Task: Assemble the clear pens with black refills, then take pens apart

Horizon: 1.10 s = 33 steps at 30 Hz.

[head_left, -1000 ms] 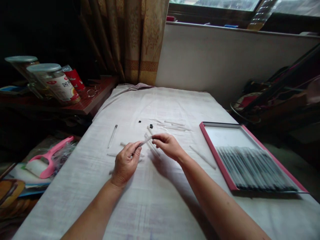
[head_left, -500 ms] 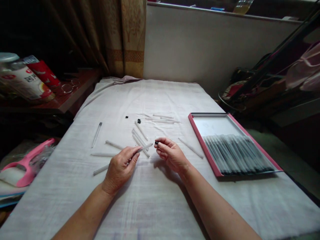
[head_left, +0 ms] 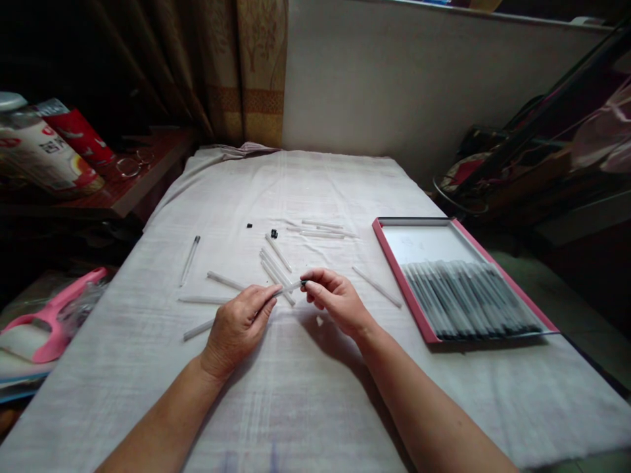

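My left hand [head_left: 241,322] is closed around a clear pen barrel [head_left: 290,288], which points to the right. Between thumb and fingers, my right hand [head_left: 335,295] pinches a small black plug [head_left: 303,282] at the barrel's end; the two touch there. How deep the plug sits is hidden by the fingertips. Several clear barrels [head_left: 277,270] lie loose on the cloth just beyond my hands, with more barrels [head_left: 202,300] by my left hand. A few small black plugs [head_left: 274,234] rest farther back.
At the right, a pink-edged box [head_left: 400,284] holds rows of pens with black ends [head_left: 473,302]. One pen with a dark end [head_left: 190,261] lies at the left. A pink tape dispenser [head_left: 54,322] and a jar [head_left: 44,154] stand beyond the table's left edge.
My right hand has brought the black plug leftward against the end of the pen barrel; a gap separated them before. My left hand keeps its hold.
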Available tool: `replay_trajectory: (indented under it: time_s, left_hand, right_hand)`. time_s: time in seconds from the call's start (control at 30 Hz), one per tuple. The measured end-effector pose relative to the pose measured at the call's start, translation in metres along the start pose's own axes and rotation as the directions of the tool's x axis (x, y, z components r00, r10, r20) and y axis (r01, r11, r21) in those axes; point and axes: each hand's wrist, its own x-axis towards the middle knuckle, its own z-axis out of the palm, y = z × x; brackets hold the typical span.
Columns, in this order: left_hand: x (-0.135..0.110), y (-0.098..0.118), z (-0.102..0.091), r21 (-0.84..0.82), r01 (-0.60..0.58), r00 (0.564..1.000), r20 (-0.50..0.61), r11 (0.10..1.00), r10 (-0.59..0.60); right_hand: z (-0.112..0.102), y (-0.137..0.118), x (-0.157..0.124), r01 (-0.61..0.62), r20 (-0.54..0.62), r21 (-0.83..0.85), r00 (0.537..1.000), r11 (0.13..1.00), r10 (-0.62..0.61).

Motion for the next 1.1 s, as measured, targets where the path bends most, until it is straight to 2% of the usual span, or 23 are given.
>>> replay_trajectory:
  time_s: [0.07, 0.1, 0.2, 0.3, 0.37, 0.43, 0.57, 0.63, 0.87, 1.0, 1.1]
  left_hand:
    - [0.000, 0.000, -0.001, 0.037, -0.011, 1.000, 0.017, 0.999, 0.010]
    - [0.000, 0.000, -0.001, 0.056, -0.018, 1.000, 0.023, 0.998, 0.016]
    - [-0.001, 0.000, -0.001, 0.093, -0.037, 0.999, 0.038, 0.995, 0.034]
    - [-0.001, 0.001, -0.001, 0.091, -0.042, 0.998, 0.053, 0.995, 0.037]
    - [-0.002, 0.002, 0.000, 0.081, -0.041, 0.998, 0.059, 0.996, 0.037]
    - [-0.002, 0.002, 0.000, 0.069, -0.039, 0.997, 0.064, 0.997, 0.035]
    - [-0.001, 0.001, 0.000, 0.052, -0.027, 0.998, 0.062, 0.998, 0.024]
    - [-0.001, 0.001, 0.000, 0.046, -0.030, 0.998, 0.057, 0.998, 0.028]
    - [-0.001, 0.006, 0.001, 0.024, -0.035, 0.994, 0.105, 0.999, 0.033]
    - [-0.002, 0.007, 0.002, 0.009, -0.037, 0.991, 0.132, 0.999, 0.035]
    - [-0.003, 0.007, 0.003, -0.003, -0.038, 0.989, 0.145, 0.999, 0.038]
  right_hand:
    - [-0.003, 0.001, 0.000, 0.131, 0.014, -0.205, 0.991, 0.970, -0.131]
    - [-0.005, 0.002, -0.001, 0.198, 0.027, -0.314, 0.979, 0.928, -0.200]
    - [-0.009, 0.003, -0.002, 0.326, 0.098, -0.596, 0.936, 0.734, -0.337]
    - [-0.012, 0.004, -0.002, 0.331, 0.151, -0.751, 0.929, 0.572, -0.339]
    - [-0.013, 0.004, -0.002, 0.313, 0.163, -0.788, 0.936, 0.529, -0.311]
    - [-0.013, 0.003, -0.003, 0.307, 0.166, -0.776, 0.942, 0.551, -0.291]
    - [-0.013, -0.002, -0.008, 0.312, 0.170, -0.665, 0.948, 0.679, -0.269]
    - [-0.013, -0.003, -0.009, 0.314, 0.179, -0.632, 0.949, 0.709, -0.261]
    - [-0.020, -0.006, -0.009, 0.272, 0.196, -0.702, 0.962, 0.659, -0.188]
    - [-0.026, -0.011, -0.011, 0.311, 0.261, -0.643, 0.948, 0.700, -0.182]
    - [-0.025, -0.009, -0.011, 0.285, 0.247, -0.655, 0.956, 0.700, -0.159]
